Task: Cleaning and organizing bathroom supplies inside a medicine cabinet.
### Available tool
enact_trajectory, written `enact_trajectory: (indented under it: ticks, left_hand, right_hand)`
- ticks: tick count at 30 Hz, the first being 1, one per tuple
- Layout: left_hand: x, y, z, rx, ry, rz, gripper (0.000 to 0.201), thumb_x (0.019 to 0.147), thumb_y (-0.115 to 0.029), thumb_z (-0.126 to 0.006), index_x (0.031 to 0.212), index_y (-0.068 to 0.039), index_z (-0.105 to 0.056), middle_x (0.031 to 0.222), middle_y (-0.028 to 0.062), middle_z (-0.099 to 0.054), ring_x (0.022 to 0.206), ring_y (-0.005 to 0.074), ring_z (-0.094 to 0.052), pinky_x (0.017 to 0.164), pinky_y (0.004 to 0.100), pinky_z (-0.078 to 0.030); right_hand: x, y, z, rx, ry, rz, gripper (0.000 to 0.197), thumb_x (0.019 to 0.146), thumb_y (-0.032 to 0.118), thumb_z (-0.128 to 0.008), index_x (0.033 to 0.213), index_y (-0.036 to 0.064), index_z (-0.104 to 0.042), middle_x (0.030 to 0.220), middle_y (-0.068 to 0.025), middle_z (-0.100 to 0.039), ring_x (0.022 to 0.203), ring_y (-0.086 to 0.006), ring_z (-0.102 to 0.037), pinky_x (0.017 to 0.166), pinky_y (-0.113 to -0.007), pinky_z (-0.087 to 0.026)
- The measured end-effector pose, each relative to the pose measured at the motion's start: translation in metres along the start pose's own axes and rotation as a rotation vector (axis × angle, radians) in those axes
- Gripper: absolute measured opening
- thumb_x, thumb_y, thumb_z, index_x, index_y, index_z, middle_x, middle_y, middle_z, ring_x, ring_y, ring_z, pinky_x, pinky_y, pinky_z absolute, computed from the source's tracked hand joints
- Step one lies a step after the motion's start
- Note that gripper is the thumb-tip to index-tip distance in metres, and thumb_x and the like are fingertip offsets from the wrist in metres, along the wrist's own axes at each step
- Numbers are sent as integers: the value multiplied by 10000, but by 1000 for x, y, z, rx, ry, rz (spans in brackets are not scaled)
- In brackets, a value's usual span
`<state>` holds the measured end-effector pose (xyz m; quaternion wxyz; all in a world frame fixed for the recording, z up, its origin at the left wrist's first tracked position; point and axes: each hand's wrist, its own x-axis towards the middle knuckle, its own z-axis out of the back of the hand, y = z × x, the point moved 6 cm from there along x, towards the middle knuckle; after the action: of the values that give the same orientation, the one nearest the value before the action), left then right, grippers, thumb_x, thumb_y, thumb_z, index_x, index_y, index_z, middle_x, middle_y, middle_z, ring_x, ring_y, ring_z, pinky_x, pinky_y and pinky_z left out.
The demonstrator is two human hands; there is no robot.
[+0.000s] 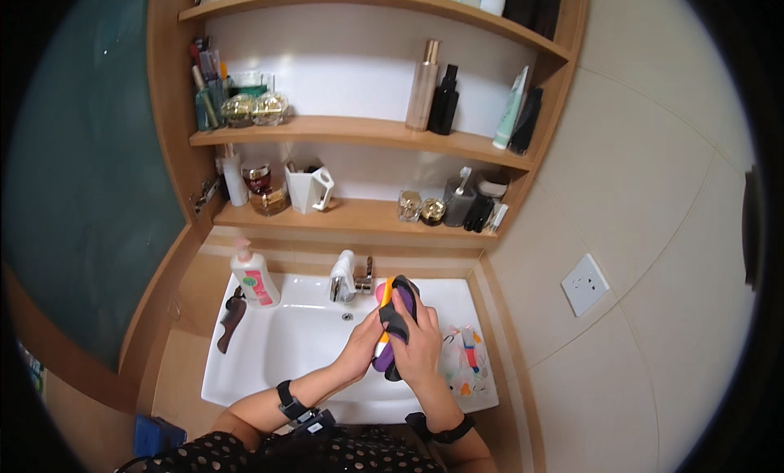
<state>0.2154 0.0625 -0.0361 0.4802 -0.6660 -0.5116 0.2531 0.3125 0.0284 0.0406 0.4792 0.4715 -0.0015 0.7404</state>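
Observation:
Both of my hands are together above the right half of a white washbasin [286,342]. Between them is a purple and black object with a yellow edge [395,323], held upright at a slight tilt; its kind is hard to make out. My left hand [363,346] grips it from the left side, near the yellow edge and a small white part. My right hand [419,346] wraps its right side, thumb across the dark grey front. Fingers cover much of it. Just behind it, a bit of something pink [380,292] shows on the basin rim.
The tap [343,285] has something white over it. A pump bottle [256,278] and a dark comb [232,322] lie left. A clear bag of small items [467,367] rests right. Wooden shelves [367,216] with toiletries hang above; an open cabinet door [90,179] stands left.

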Motion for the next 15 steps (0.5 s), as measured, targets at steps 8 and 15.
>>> enact_trajectory:
  ticks: [8, 15]
  left_hand:
    - [6, 8, 6, -36, -129, -55, 388, 1021, -207, -353, 1354, -15, -409, 1253, 76, -527, 1131, 147, -497, 997, 293, -379]
    - [35, -54, 4, -232, -184, -206, 420, 1012, -322, -346, 1276, -3, -414, 1162, 164, -576, 1003, 223, -600, 918, 381, -464]
  right_hand:
    - [-12, -15, -20, 37, 17, -158, 592, 795, 170, -631, 1362, 136, -468, 1214, -131, -548, 939, -330, -519, 814, -397, -460]
    - [-46, -16, -1, 352, 217, -234, 491, 825, 118, -627, 1306, 110, -531, 1106, -122, -614, 888, -275, -571, 804, -329, -465]
